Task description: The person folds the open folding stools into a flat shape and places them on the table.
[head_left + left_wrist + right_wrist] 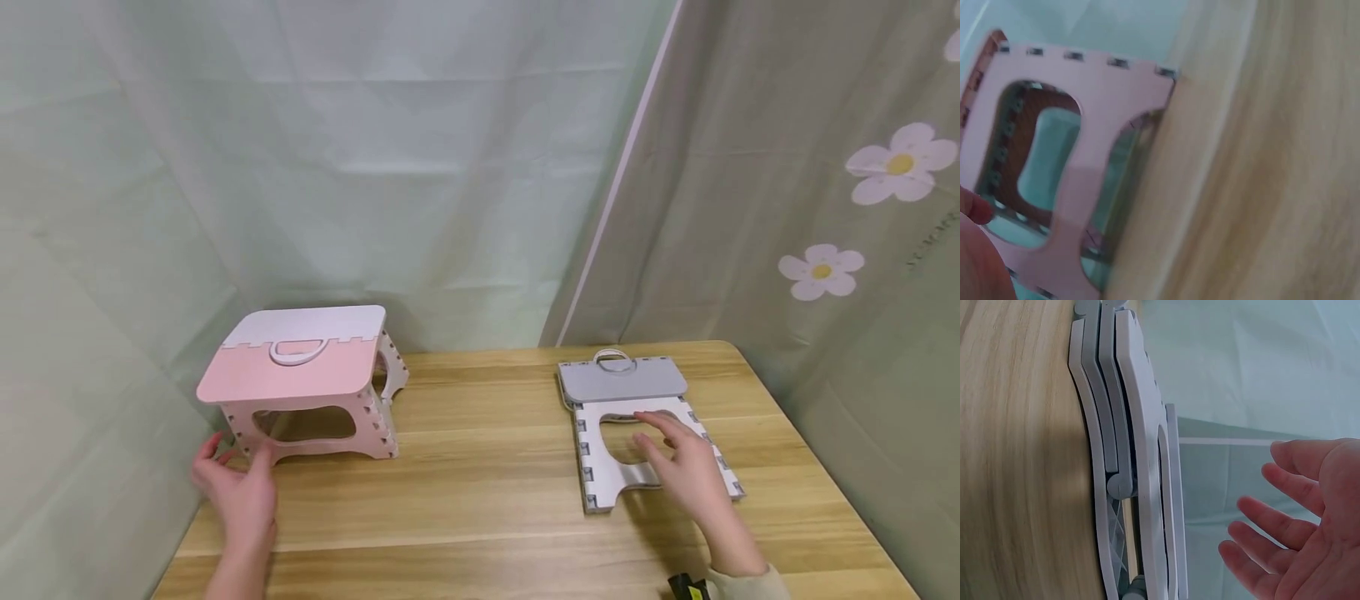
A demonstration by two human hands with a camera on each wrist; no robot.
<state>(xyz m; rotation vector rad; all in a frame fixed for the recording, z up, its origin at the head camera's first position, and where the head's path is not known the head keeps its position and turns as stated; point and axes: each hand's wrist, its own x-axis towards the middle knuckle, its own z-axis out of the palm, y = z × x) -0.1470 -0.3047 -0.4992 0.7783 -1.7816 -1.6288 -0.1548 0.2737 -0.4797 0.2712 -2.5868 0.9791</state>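
"Table (480,508) of pale wood, set before a curtain (420,167). What showed from the head?"

"The pink stool (292,377) stood unfolded at the left, wood visible through its front opening. The left hand (242,492) was at its near left leg, thumb held apart from the fingers; whether it touched, I couldn't tell."

"And the right?"

"The right hand (686,468) was over the folded grey-and-white stool (626,383), fingers apart and slightly bent. That stool lay flat."

"Any writing?"

"Near the white flowers (900,163), slanted lettering (933,239): SUMME-something, the end too faint for me. By the right sleeve (750,585), a black device (681,587) carried a yellow patch (696,593), too small to read."

"From the left wrist?"

"The pink stool's leg panel (1094,131), tilted in that view, and a fingertip (977,209) beside its opening."

"The right wrist?"

"The folded stool's stacked panels, edge-on against the wood. The right hand was clear of them, palm showing, fingers loosely spread."
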